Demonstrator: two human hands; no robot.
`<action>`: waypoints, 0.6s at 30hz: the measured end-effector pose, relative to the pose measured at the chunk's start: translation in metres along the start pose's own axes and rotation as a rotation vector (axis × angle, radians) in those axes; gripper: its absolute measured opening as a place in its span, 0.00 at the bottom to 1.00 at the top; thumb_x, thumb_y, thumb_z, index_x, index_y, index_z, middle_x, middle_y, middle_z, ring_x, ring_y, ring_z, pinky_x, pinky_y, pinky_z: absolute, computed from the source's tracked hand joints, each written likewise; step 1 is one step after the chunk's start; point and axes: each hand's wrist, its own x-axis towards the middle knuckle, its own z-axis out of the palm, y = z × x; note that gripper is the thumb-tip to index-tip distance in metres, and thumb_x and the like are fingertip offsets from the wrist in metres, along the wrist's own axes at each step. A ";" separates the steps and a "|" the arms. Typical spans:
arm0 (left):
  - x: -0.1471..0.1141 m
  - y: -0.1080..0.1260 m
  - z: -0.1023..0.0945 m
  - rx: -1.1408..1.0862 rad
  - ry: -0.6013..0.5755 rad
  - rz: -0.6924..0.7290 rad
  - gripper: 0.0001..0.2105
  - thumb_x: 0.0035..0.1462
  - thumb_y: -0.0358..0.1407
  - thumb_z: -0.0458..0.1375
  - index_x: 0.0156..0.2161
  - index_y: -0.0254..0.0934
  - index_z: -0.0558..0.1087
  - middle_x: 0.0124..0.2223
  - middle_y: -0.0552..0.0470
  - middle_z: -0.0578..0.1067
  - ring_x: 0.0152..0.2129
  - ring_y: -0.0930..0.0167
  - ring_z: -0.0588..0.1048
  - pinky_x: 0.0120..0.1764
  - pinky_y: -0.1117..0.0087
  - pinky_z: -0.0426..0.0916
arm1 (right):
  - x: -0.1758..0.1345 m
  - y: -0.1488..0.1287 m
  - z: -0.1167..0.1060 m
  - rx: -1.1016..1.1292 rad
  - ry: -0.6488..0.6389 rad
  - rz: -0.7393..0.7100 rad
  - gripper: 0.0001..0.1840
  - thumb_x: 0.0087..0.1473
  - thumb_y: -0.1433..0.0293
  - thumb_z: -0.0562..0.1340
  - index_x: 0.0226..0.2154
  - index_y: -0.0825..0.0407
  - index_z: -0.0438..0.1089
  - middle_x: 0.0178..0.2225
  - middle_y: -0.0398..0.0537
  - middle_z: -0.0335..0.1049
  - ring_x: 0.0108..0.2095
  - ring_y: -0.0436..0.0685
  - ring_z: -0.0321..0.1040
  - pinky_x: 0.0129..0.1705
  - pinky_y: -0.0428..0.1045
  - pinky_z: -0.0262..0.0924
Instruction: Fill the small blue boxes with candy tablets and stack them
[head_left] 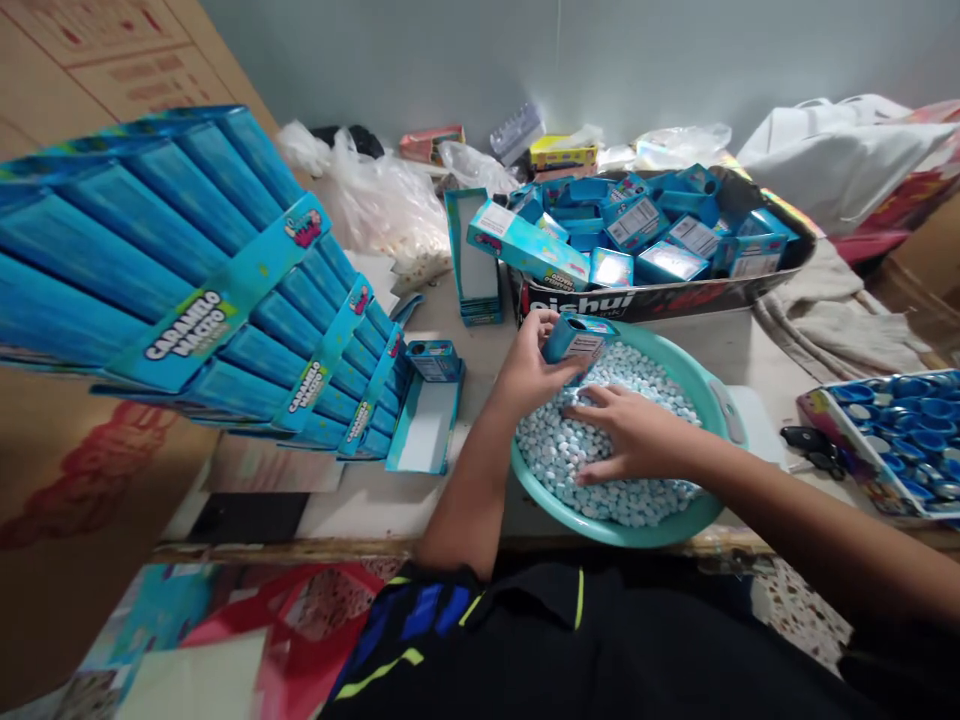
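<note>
A small blue candy box (580, 338) is gripped in my left hand (531, 365), tilted over the far left rim of a turquoise basin (534, 492). The basin is full of small white and pale blue candies (637, 500). My right hand (626, 430) rests on the candies with its fingers spread, just below the box. Whether any candies lie under its palm is hidden. Left of my forearm lies an open display tray (424, 430) with one small box (435, 360) standing at its far end.
Stacked display trays of blue boxes (225, 290) tower at the left. Behind the basin a black carton (652, 300) holds many small boxes. Empty trays (476, 265) are piled beside it. At right are keys (814, 448) and a box of blue caps (907, 430).
</note>
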 end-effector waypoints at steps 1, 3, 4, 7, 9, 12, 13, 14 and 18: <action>-0.003 0.002 0.002 0.034 0.013 -0.013 0.27 0.52 0.38 0.72 0.52 0.40 0.64 0.47 0.47 0.75 0.46 0.62 0.78 0.48 0.64 0.75 | -0.003 -0.001 -0.001 -0.007 -0.015 0.013 0.49 0.50 0.40 0.71 0.65 0.50 0.71 0.57 0.67 0.70 0.51 0.79 0.72 0.52 0.69 0.70; -0.006 0.006 0.006 0.140 0.020 -0.048 0.30 0.52 0.36 0.72 0.56 0.39 0.64 0.51 0.44 0.75 0.48 0.61 0.78 0.50 0.61 0.75 | -0.008 -0.004 -0.001 -0.028 -0.040 0.058 0.47 0.48 0.43 0.73 0.63 0.51 0.72 0.55 0.66 0.72 0.49 0.78 0.74 0.49 0.68 0.71; -0.007 0.006 0.007 0.185 -0.007 -0.059 0.32 0.52 0.34 0.71 0.60 0.39 0.64 0.54 0.42 0.75 0.50 0.59 0.78 0.52 0.60 0.75 | -0.010 -0.005 -0.001 -0.037 -0.047 0.083 0.46 0.48 0.44 0.73 0.62 0.51 0.73 0.54 0.65 0.73 0.48 0.78 0.74 0.48 0.67 0.71; -0.006 0.001 0.007 0.214 -0.152 -0.009 0.34 0.55 0.35 0.70 0.65 0.39 0.65 0.61 0.39 0.74 0.58 0.57 0.76 0.58 0.58 0.73 | -0.014 -0.002 0.003 -0.033 -0.037 0.115 0.40 0.47 0.49 0.74 0.58 0.51 0.76 0.49 0.61 0.75 0.46 0.75 0.75 0.46 0.64 0.70; -0.004 -0.005 0.004 0.192 -0.218 0.040 0.30 0.57 0.38 0.70 0.63 0.38 0.69 0.61 0.39 0.76 0.58 0.57 0.76 0.59 0.57 0.73 | -0.014 0.002 0.005 -0.005 -0.011 0.111 0.35 0.48 0.52 0.74 0.56 0.50 0.77 0.47 0.59 0.76 0.44 0.72 0.76 0.44 0.61 0.70; -0.003 -0.009 -0.001 0.222 -0.228 0.069 0.24 0.59 0.42 0.69 0.58 0.37 0.72 0.59 0.40 0.77 0.56 0.58 0.77 0.58 0.56 0.73 | -0.011 0.009 0.007 0.034 0.012 0.136 0.26 0.49 0.58 0.74 0.51 0.48 0.80 0.47 0.57 0.78 0.43 0.68 0.77 0.42 0.57 0.69; -0.004 -0.009 -0.001 0.248 -0.225 0.082 0.24 0.60 0.43 0.69 0.58 0.38 0.72 0.58 0.40 0.78 0.56 0.58 0.77 0.59 0.56 0.73 | -0.010 0.011 0.008 0.042 0.012 0.144 0.24 0.49 0.60 0.74 0.49 0.48 0.80 0.47 0.56 0.79 0.43 0.69 0.78 0.42 0.57 0.69; -0.005 -0.008 -0.001 0.273 -0.227 0.100 0.23 0.61 0.43 0.68 0.59 0.38 0.72 0.59 0.41 0.77 0.57 0.58 0.76 0.60 0.56 0.72 | -0.009 0.013 0.008 0.052 0.014 0.152 0.23 0.49 0.61 0.73 0.48 0.48 0.81 0.47 0.56 0.80 0.44 0.69 0.78 0.43 0.57 0.69; -0.008 -0.005 0.002 0.310 -0.206 0.147 0.22 0.62 0.41 0.68 0.58 0.38 0.72 0.59 0.42 0.77 0.57 0.59 0.76 0.62 0.57 0.70 | -0.007 0.021 0.012 0.153 0.096 0.159 0.21 0.51 0.64 0.71 0.49 0.47 0.81 0.49 0.56 0.81 0.46 0.70 0.79 0.47 0.59 0.70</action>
